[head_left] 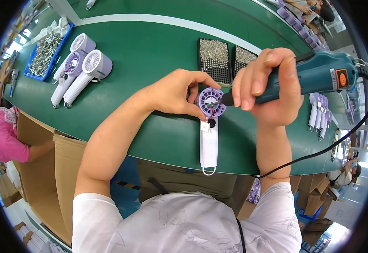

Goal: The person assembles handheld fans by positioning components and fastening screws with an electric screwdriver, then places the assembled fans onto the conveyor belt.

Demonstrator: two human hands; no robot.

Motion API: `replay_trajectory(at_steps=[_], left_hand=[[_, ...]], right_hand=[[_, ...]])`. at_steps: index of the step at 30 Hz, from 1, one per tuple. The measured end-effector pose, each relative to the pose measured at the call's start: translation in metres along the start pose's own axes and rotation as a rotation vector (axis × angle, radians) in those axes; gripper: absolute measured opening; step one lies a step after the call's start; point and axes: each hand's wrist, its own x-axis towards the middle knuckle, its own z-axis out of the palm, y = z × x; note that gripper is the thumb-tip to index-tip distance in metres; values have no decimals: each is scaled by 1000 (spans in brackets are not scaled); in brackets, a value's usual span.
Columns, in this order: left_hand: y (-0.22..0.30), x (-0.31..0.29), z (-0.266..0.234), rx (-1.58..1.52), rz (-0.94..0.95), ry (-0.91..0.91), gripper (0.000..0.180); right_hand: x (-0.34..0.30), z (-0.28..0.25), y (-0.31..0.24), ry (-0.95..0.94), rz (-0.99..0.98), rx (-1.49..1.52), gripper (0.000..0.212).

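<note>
Green tabletop (158, 50) runs across a busy workroom, with a person in pink (7, 139) beyond its left edge and one open box (36, 164) just beside the front edge at the left. One fan (209, 145) lies by the middle of the front edge, handle toward the person and open head away, probably so both arms reach it without stretching. The left grip (198, 95) grasps the rim of the head between thumb and fingers, seemingly to keep it from turning. The right grip (260, 82) is clenched around one driver (323, 76), tilted in from the right so that its bit comes to the open head; whether it touches a screw there is hidden. One cord (335, 143) leaves the driver's rear, which likely keeps it off the fan.

Two trays (214, 76) of small screws stand side by side just beyond the hands, toward the far edge, presumably for easy reach. Near the left edge, three fans (95, 65) lie close together, next to one blue bin (35, 77) of metal rings (47, 52), too many to count. Several more fans are bunched near the right edge, perhaps four; overlap prevents a sure count.
</note>
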Motion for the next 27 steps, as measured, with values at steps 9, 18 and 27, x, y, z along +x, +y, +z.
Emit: replay_trajectory(at_steps=[9,18,27], left_hand=[[8,-2,-2,38,3,-11,62],[5,-1,-2,54,24,-2,60],[3,-2,-1,35,37,9,61]], right_hand=[[-4,0,12,3,67,-9,17],[-4,-15,19,-211,55,-138,28],[-2,-4,13,-49,49,-32,16]])
